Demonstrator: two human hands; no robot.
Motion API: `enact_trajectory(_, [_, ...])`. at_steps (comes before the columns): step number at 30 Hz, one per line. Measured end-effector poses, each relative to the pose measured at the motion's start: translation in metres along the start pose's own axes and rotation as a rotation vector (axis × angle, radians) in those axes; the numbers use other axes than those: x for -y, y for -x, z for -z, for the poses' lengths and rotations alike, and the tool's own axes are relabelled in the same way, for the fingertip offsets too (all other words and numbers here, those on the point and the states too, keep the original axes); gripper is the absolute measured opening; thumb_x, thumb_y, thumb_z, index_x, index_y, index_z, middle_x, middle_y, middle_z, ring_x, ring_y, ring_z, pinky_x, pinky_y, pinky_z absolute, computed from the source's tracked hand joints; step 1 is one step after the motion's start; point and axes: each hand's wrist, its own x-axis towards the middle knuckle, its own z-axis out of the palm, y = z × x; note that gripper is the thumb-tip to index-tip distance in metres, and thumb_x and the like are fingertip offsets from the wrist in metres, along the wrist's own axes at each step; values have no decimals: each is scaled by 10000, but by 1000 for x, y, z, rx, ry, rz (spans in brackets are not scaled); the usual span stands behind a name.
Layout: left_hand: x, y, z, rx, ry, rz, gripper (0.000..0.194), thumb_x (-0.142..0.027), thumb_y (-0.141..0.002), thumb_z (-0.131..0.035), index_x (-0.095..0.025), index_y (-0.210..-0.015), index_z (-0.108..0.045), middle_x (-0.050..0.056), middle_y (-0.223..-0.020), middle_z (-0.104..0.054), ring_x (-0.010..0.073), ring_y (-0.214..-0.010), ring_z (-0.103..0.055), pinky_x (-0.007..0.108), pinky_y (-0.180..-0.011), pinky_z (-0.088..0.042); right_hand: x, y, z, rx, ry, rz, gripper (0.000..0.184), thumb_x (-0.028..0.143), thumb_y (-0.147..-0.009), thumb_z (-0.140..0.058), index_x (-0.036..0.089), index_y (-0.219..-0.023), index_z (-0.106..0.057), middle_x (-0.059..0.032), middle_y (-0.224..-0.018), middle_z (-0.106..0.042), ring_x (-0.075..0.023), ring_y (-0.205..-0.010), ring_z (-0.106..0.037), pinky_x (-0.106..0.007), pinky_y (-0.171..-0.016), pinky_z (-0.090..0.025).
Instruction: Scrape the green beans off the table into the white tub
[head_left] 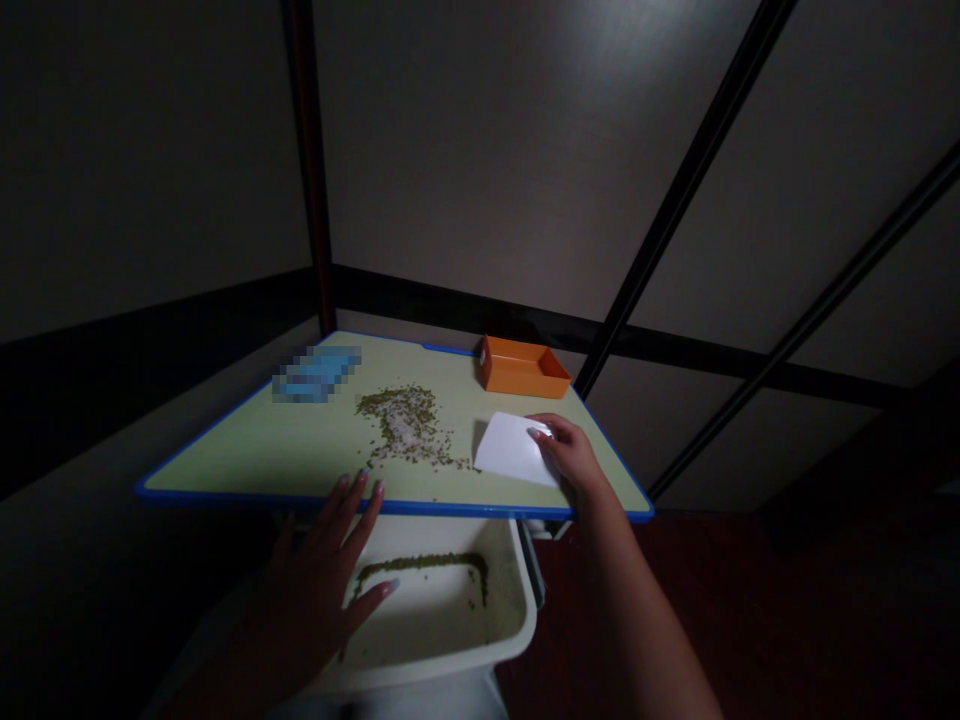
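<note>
My right hand (564,450) grips a flat white scraper (514,447) by its right side, tilted just above or against the tabletop. Left of the scraper's edge lies a loose spread of small green and whitish grains (405,425) on the pale green table (277,450). My left hand (330,550) is open with fingers spread, its fingertips at the table's blue front edge. Below that hand, a white bin (517,640) holds a line of green grains (427,562) along its inner bottom edge.
An orange open box (525,370) stands at the table's back right. At the back left lies a blue, pixel-blurred item (316,374). Dark-framed wall panels (487,150) rise behind the table, and a dark reddish floor (570,620) shows at the lower right.
</note>
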Motion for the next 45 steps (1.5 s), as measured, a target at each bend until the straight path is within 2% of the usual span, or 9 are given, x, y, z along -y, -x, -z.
enact_trajectory(11, [4, 2, -9, -94, -21, -43, 797, -477, -851, -465, -274, -1526, -92, 103, -1593, -210, 357, -1441, -248, 660, -1056, -274, -4, -1, -1, 32, -57, 10, 251, 356, -685, -725, 216, -893, -731, -56, -982, -728, -218, -923, -627, -345, -845, -450])
enact_trajectory(16, [3, 1, -8, -67, -6, -21, 778, -472, -844, -474, -269, -1521, -147, 108, -1594, -201, 370, -1440, -245, 667, -1072, -235, -1, 1, -1, 12, -37, -20, 285, 372, -671, -731, 207, -903, -725, -60, -991, -725, -216, -902, -627, -333, -803, -460])
enact_trajectory(21, [2, 1, -4, -27, 7, -7, 776, -475, -846, -473, -260, -1519, -153, 111, -1596, -189, 360, -1449, -224, 651, -1082, -232, 4, 3, -2, 30, -38, -4, 298, 384, -657, -740, 205, -895, -726, -69, -1007, -728, -230, -915, -626, -357, -836, -459])
enact_trajectory(29, [-1, 0, -1, -27, 27, 10, 763, -478, -825, -488, -260, -1508, -225, 105, -1589, -227, 370, -1437, -253, 636, -1092, -229, -3, 0, 1, 28, -20, 9, 294, 393, -691, -719, 215, -924, -725, -62, -999, -728, -235, -938, -629, -368, -860, -459])
enact_trajectory(37, [1, 0, -4, -39, 24, 0, 760, -497, -835, -478, -267, -1510, -217, 110, -1591, -228, 374, -1439, -246, 645, -1082, -237, 7, 5, -3, 38, -11, 9, 304, 397, -705, -715, 211, -945, -726, -70, -1025, -725, -231, -938, -630, -353, -831, -470])
enact_trajectory(45, [3, 0, -7, -51, 31, -3, 770, -498, -837, -478, -267, -1514, -193, 113, -1588, -232, 373, -1434, -260, 647, -1080, -247, 3, 3, -1, 46, -24, 39, 260, 390, -692, -724, 226, -893, -740, -65, -1011, -733, -237, -954, -635, -375, -878, -462])
